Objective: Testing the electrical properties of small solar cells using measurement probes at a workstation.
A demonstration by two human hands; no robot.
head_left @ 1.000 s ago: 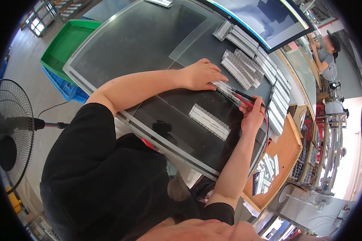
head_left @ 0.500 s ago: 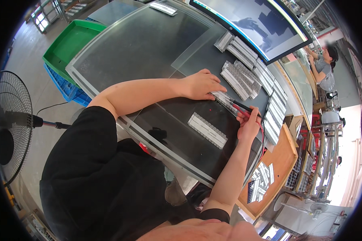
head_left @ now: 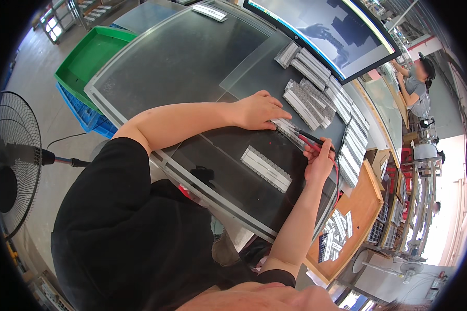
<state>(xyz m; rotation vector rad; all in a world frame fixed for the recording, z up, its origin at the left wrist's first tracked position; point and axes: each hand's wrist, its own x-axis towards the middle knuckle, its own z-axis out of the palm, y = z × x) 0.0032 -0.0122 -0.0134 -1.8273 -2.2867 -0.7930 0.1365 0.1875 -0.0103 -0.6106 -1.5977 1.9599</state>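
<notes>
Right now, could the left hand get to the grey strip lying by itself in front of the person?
Probably yes. The left hand rests on the dark table not far from the lone grey strip, and nothing lies between them. The right hand, holding a red and black tool, is off to the side.

A dark glass-topped workbench [head_left: 155, 67] is seen under the grip; a monitor [head_left: 327, 31] is mounted beyond it. A green tray [head_left: 88, 57] and grey floor [head_left: 41, 88] are placed far left, a standing fan [head_left: 10, 160] behind-left, a wooden board [head_left: 358, 217] just right. Daylight is admitted at far right.
</notes>
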